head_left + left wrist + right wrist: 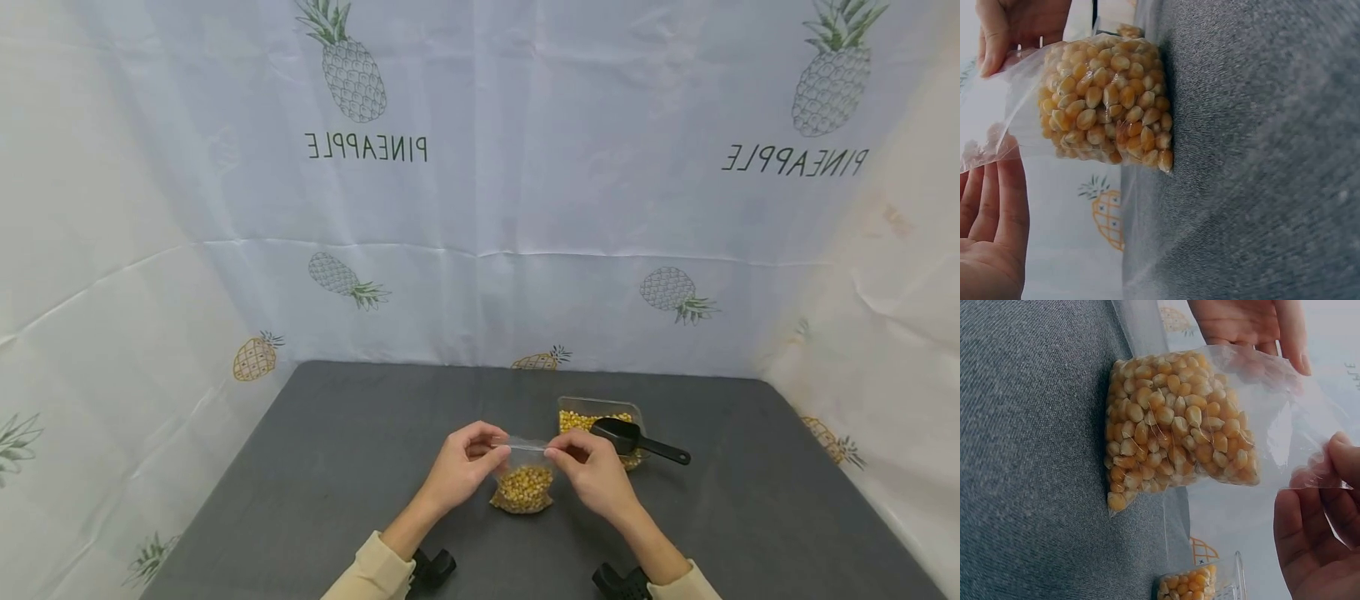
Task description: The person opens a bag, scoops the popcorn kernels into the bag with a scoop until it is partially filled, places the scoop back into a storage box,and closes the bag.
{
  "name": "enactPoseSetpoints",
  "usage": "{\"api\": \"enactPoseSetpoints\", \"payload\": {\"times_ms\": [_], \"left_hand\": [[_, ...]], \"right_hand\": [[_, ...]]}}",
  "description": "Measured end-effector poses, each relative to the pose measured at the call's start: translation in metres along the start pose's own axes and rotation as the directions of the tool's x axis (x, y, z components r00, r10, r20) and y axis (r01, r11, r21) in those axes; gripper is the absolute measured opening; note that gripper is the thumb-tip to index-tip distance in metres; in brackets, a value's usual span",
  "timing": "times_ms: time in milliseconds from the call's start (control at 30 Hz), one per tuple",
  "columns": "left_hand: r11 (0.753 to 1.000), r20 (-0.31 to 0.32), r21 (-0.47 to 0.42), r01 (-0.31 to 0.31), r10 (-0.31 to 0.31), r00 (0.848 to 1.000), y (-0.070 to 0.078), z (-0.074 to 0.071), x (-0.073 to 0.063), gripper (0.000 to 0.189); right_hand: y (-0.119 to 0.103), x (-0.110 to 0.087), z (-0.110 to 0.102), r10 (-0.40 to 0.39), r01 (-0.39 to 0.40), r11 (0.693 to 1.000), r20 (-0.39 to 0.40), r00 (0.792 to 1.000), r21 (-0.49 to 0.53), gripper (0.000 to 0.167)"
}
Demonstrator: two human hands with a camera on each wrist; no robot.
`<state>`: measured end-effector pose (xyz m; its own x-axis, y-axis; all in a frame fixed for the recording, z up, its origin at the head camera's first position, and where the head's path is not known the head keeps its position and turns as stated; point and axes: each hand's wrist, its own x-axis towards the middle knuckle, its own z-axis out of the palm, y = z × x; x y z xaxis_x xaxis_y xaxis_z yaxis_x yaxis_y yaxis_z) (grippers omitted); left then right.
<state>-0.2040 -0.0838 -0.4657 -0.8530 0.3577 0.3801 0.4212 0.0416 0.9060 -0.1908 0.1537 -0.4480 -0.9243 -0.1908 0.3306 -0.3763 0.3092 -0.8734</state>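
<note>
A clear plastic zip bag [524, 487] stands upright on the table, its lower part filled with yellow corn kernels [1107, 100]. At the bag's top left corner, my left hand [465, 465] pinches the film between thumb and fingers. My right hand [594, 473] pinches the opposite top corner, so the top edge is stretched level between both hands. In the right wrist view, the right thumb and fingers [1300, 515] hold the clear film above the kernels. The wrist views show the bag's base on the grey cloth.
Behind my right hand is a clear container [600, 403] of corn kernels, with a black scoop [637, 440] lying across it, handle pointing right. The grey table [360, 417] extends to a white pineapple-print curtain [480, 308] at the back and sides.
</note>
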Motion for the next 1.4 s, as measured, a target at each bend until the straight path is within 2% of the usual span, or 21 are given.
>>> {"api": "enactPoseSetpoints", "payload": {"times_ms": [133,300,500,567,700,933,1200,1400], "left_hand": [[0.999,0.022,0.033,0.018,-0.019,1.0,0.001,0.002,0.003,0.015],[0.998,0.015,0.059,-0.022,0.021,1.0,0.003,0.006,0.004,0.011],[0.996,-0.005,0.07,-0.05,0.051,0.999,0.032,0.009,0.001,0.009],[0.996,-0.005,0.07,-0.052,0.052,0.999,0.037,0.009,0.001,0.01],[0.996,-0.004,0.076,-0.041,0.042,0.999,0.038,0.009,0.001,0.011],[0.997,-0.009,0.073,-0.038,0.039,0.999,0.039,0.01,0.001,0.012],[0.997,-0.009,0.065,-0.046,0.047,0.999,0.038,0.01,0.001,0.011],[0.999,0.005,0.022,-0.031,0.031,1.0,0.037,0.009,0.003,0.01]], "right_hand": [[-0.002,0.0,0.0,0.005,-0.005,1.0,0.009,1.0,0.001,0.006],[-0.004,0.0,0.001,0.02,-0.02,1.0,0.014,1.0,0.002,0.005],[-0.005,0.001,0.001,0.058,-0.058,0.998,0.03,0.998,0.01,0.007],[-0.004,0.001,0.0,0.06,-0.061,0.998,0.043,0.997,0.012,0.009],[-0.001,0.002,-0.002,0.051,-0.052,0.999,0.069,0.996,0.014,0.012],[0.001,0.006,-0.002,-0.027,0.029,1.0,0.115,0.993,-0.012,0.009],[0.001,0.006,0.002,-0.047,0.049,0.999,0.077,0.996,-0.021,0.007],[0.001,0.006,0.003,-0.046,0.046,0.999,0.073,0.996,-0.001,0.008]]}}
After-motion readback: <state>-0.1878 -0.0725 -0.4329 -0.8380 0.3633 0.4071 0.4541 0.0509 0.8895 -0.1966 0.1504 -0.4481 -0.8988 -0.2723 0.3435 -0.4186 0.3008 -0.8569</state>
